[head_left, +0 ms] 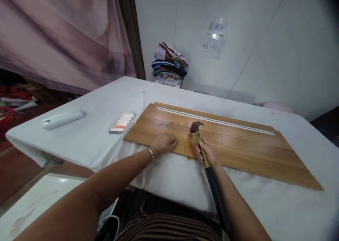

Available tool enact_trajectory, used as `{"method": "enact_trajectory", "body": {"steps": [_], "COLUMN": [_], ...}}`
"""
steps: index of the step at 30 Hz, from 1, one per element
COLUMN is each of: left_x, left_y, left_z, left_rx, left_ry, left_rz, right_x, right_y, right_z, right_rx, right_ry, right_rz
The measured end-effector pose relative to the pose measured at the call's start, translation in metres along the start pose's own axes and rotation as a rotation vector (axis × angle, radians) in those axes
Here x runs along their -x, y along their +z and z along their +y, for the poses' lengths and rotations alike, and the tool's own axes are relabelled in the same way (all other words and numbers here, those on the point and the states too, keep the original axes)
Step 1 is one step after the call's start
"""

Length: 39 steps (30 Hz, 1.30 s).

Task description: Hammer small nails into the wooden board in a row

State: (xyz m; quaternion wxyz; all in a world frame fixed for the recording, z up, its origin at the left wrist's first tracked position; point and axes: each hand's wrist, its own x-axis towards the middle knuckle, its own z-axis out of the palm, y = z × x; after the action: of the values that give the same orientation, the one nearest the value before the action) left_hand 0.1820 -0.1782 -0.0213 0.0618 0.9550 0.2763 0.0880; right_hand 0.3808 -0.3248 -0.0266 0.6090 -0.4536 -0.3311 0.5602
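Note:
A long wooden board (238,149) lies on a table covered in white cloth (92,135). My right hand (206,153) is closed round the shaft of a claw hammer (196,127), whose rusty head rests on the board just beyond my fingers. My left hand (165,143) lies on the board's near edge with its fingers curled; whether it holds anything is hidden. A few loose nails (165,124) lie on the board just past my left hand. A row of small holes or nail heads (215,142) shows to the right of the hammer.
A white strip (214,120) runs along the board's far edge. A white oblong object (63,119) and a small blurred packet (122,124) lie on the cloth at left. Folded clothes (169,65) are stacked against the wall behind.

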Motion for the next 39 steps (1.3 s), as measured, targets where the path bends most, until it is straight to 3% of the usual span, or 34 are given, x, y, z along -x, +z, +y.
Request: {"method": "enact_trajectory", "body": {"steps": [12,39], "left_x": [-0.0008,-0.0013], "left_y": [0.0054,0.0029], "left_z": [-0.0039,-0.0016], "left_rx": [0.049,0.01], "left_ry": [0.01,-0.009], "left_rz": [0.057,0.012], "right_x": [-0.0044,-0.003], "right_y": [-0.0035,-0.0035], "right_z": [0.006,0.0052], "right_rx": [-0.011,-0.016], "right_ry": [-0.009,-0.007], "right_rz": [-0.017,0.018]}}
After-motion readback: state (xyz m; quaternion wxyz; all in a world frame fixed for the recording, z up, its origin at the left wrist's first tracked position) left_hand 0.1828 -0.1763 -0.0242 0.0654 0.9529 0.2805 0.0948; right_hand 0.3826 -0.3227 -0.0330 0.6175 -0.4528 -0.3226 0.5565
